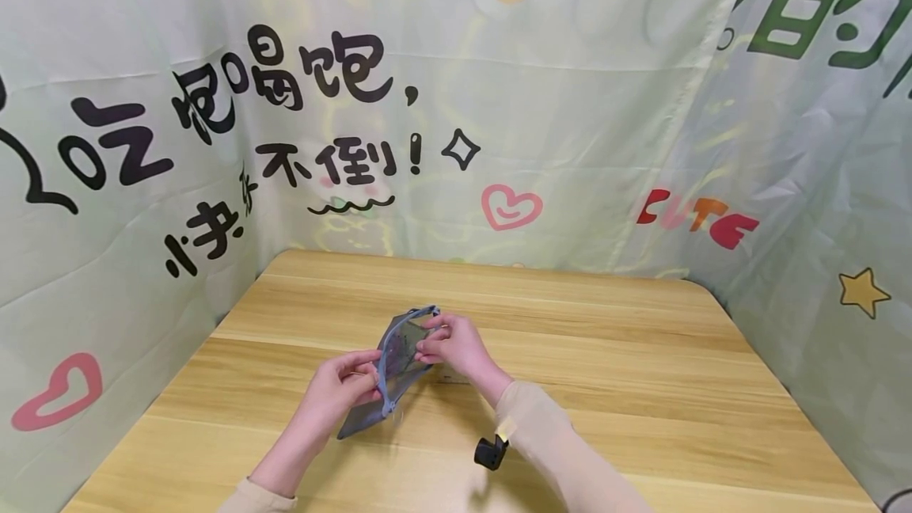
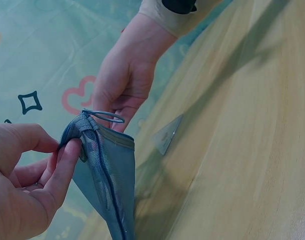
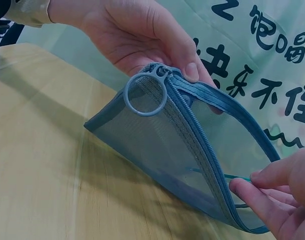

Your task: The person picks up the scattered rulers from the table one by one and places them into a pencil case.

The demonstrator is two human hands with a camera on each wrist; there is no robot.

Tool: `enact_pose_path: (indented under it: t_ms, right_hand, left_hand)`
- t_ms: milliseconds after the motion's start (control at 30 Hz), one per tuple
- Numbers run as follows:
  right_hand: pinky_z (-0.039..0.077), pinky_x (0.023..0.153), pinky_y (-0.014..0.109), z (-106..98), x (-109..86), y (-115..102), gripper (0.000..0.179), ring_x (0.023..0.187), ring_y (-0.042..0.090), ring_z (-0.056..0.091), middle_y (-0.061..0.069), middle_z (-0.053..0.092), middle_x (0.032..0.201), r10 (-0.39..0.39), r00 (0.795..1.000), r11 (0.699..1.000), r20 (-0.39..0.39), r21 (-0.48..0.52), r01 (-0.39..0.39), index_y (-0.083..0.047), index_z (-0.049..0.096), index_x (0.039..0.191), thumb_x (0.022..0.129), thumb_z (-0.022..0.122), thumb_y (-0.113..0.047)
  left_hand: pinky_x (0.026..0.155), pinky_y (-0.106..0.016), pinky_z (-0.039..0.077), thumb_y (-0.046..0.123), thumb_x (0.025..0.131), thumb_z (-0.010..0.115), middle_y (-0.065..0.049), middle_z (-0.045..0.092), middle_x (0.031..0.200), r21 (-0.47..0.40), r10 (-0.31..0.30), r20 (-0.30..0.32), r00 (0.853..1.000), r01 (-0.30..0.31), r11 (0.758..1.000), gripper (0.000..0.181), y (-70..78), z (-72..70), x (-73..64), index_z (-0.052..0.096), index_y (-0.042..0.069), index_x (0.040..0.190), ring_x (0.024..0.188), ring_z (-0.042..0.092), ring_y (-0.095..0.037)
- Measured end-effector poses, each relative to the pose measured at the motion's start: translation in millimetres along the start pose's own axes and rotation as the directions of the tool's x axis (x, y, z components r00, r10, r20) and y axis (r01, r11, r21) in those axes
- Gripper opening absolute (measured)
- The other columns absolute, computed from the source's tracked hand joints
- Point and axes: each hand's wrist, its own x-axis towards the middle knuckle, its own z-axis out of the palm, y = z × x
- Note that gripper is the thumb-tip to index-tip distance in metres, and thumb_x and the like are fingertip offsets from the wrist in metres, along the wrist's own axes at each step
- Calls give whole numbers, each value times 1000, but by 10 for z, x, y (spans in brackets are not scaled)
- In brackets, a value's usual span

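A blue-grey mesh zipper pouch point(image 1: 362, 418) is held tilted just over the table, its zip open. My left hand point(image 1: 340, 388) pinches the pouch's rim near the zip's end, where a ring pull point(image 3: 127, 100) hangs. At the pouch's mouth, my right hand point(image 1: 457, 348) has thumb and fingertips together on a thin teal strip or edge point(image 3: 238, 177), which reaches into the pouch. What that thin piece belongs to is hard to tell through the mesh. A clear plastic triangular piece point(image 2: 168, 136) with faint marks lies on the table beside the pouch.
The wooden table point(image 1: 613, 386) has rounded far corners. Printed cloth curtains point(image 1: 570, 125) enclose its back and sides. A black wrist camera point(image 1: 489, 454) hangs by the right sleeve.
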Motion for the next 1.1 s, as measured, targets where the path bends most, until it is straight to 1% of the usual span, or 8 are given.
enact_pose_path:
  t_ms: [100,167,233,300,367,500,767,1100]
  right_hand:
    - [65,70,33,10,3,2,37,75,25,74,30,70,96,0,1000,1000,0,-17,0,12,55,123,87,65,9]
    - [64,66,29,10,-3,3,36,75,21,72,25,71,97,-18,1000,995,-14,-94,17,10,59,120,86,69,3]
    - [61,64,25,6,-9,10,35,78,18,68,22,71,99,-54,998,982,-27,-184,48,8,63,116,84,73,-3]
    - [55,64,21,-2,-17,17,36,82,17,63,20,69,103,-83,996,962,-43,-265,69,5,66,113,82,77,-10]
    - [52,68,20,-14,-23,27,36,88,17,59,21,67,108,-99,994,950,-53,-304,78,3,67,112,82,78,-13]
    - [51,74,23,-41,-34,41,36,93,21,58,22,65,114,-86,994,948,-62,-312,63,2,66,113,83,77,-14]
    - [50,77,24,-82,-43,53,36,90,20,57,23,66,110,-107,993,941,-54,-327,84,2,67,112,81,78,-12]
    - [50,74,23,-141,-54,63,38,84,17,57,24,65,112,-91,995,947,-34,-313,76,2,66,115,81,78,-10]
  left_hand:
    - [73,-24,62,-2,90,59,-5,59,92,4,-2,-3,1000,2,1000,43,1,0,-1,56,-8,132,82,63,-12]
    - [73,-24,62,-2,90,59,-5,59,93,4,-2,-1,1000,2,1000,43,0,-2,0,56,-7,132,82,63,-12]
    - [73,-24,62,-2,90,59,-5,59,93,3,-2,2,1000,2,1000,43,-4,-6,1,56,-8,132,82,63,-12]
    - [74,-24,62,-2,90,59,-5,59,93,3,-1,7,1000,1,1000,43,-8,-11,2,56,-8,132,82,63,-12]
    - [74,-24,62,-2,90,59,-4,59,93,1,1,10,1000,-1,1000,43,-11,-14,3,55,-8,132,82,63,-11]
    - [74,-24,62,-2,89,58,-5,59,93,-2,3,9,1000,-3,1000,43,-14,-13,3,56,-8,132,82,63,-11]
    - [74,-23,62,-3,89,58,-5,59,93,-2,3,8,1000,-3,1000,43,-18,-13,0,56,-8,132,81,62,-10]
    - [74,-24,62,-2,90,59,-7,58,93,-1,0,6,1000,0,1000,43,-16,-12,9,56,-7,132,80,62,-10]
